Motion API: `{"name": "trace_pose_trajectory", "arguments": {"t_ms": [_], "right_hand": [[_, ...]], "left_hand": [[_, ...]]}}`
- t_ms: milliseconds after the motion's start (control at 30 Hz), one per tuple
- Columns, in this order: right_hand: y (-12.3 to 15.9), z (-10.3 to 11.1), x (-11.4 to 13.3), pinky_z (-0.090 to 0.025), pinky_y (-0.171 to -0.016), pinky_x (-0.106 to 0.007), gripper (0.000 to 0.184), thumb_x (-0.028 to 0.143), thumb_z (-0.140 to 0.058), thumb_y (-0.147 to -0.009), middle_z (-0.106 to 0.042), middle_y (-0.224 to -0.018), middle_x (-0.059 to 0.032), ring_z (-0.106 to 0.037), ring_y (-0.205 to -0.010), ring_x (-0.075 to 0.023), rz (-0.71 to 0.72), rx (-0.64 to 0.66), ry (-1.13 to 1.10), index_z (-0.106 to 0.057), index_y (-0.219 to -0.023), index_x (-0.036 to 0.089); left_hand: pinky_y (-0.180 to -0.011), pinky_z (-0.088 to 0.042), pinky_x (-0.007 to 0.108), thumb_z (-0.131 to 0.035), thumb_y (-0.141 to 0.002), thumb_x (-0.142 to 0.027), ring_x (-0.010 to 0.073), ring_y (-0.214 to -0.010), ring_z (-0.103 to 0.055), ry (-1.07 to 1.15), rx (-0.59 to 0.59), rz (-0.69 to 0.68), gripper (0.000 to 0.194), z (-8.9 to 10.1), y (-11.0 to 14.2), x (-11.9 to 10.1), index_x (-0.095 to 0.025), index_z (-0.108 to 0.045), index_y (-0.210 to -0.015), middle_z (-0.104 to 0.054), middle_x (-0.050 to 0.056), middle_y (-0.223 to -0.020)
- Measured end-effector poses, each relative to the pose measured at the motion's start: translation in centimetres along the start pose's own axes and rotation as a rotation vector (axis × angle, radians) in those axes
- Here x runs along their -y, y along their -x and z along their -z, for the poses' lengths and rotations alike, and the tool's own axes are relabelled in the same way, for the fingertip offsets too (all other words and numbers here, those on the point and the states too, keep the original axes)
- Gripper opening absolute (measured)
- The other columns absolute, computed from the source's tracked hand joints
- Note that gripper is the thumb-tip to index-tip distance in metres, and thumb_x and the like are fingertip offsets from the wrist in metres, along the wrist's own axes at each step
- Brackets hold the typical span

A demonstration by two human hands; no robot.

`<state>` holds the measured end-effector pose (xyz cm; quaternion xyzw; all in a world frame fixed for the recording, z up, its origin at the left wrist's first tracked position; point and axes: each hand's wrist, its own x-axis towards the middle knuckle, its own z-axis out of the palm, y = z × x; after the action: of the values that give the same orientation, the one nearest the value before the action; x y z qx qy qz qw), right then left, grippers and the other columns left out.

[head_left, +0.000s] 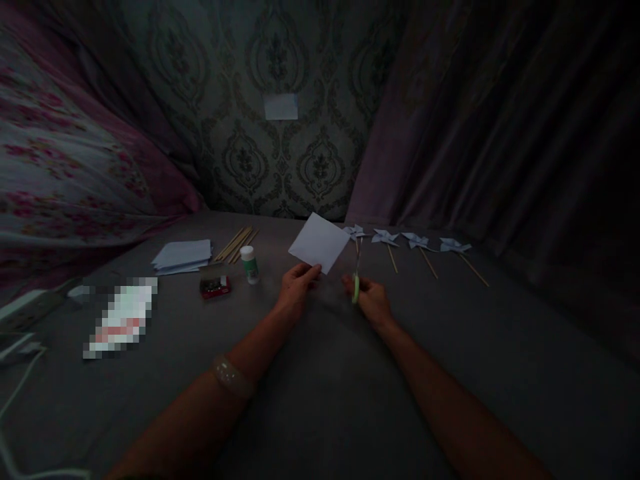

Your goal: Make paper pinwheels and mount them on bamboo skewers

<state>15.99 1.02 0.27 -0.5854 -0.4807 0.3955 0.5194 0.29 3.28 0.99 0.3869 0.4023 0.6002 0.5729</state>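
Note:
A square sheet of white paper (320,241) is pinched at its lower corner by my left hand (296,288), which holds it up off the table. My right hand (373,300) grips a pair of scissors (356,288) by the pale green handles, the blades pointing up and away from me. The scissors are to the right of the paper and apart from it. Whether the blades are spread is too dim to make out. Several paper pinwheels (417,241) on wooden sticks lie in a row beyond my right hand.
Left of my hands stand a white and green glue bottle (249,265) and a small red box (215,287). Behind them lie wooden sticks (235,244) and a stack of paper (183,256). A power strip (30,310) with cables sits at the far left of the grey table (320,400).

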Motion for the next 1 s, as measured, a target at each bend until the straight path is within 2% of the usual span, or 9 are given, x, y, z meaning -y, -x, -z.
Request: {"name": "trace_pose_trajectory", "arguments": {"t_ms": [167,333,567,1000], "right_hand": [[0.5,0.1,-0.1,-0.035,-0.059,-0.027,0.046,0.064,-0.056,-0.067,-0.052,-0.061,0.0014,-0.048,-0.061,-0.0137,0.077,0.227,0.319,-0.054,-0.062,0.019],[1.3,0.1,0.7,-0.034,-0.062,-0.028,0.043,0.06,-0.048,-0.076,-0.049,-0.06,0.0024,-0.048,-0.063,-0.0145,0.155,0.34,0.542,-0.05,-0.062,0.02],[1.8,-0.3,0.7,-0.031,-0.057,-0.026,0.046,0.062,-0.048,-0.076,-0.043,-0.057,0.0031,-0.04,-0.058,-0.0116,0.223,0.435,0.469,-0.048,-0.059,0.019],[1.6,-0.4,0.4,-0.032,-0.052,-0.024,0.049,0.065,-0.054,-0.071,-0.045,-0.055,0.0019,-0.042,-0.056,-0.0112,0.2,0.434,0.369,-0.05,-0.055,0.018]], "left_hand": [[-0.055,-0.039,0.02,-0.085,-0.048,-0.038,0.0101,-0.063,-0.055,0.059,-0.062,-0.029,0.036,0.6,-0.8,-1.4,-0.015,-0.062,-0.062,-0.059,0.0,-0.066],[-0.054,-0.038,0.02,-0.086,-0.046,-0.036,0.0091,-0.062,-0.054,0.099,-0.04,-0.006,0.037,0.3,-0.6,-2.2,-0.014,-0.061,-0.064,-0.059,-0.001,-0.065],[-0.055,-0.038,0.021,-0.084,-0.049,-0.034,0.0096,-0.062,-0.056,0.105,0.012,0.034,0.033,-0.5,0.0,-2.3,-0.014,-0.063,-0.065,-0.06,0.0,-0.066],[-0.058,-0.041,0.023,-0.083,-0.054,-0.033,0.0132,-0.066,-0.063,0.103,0.066,0.057,0.03,-0.7,0.3,-1.3,-0.015,-0.064,-0.067,-0.066,0.002,-0.07]]}}
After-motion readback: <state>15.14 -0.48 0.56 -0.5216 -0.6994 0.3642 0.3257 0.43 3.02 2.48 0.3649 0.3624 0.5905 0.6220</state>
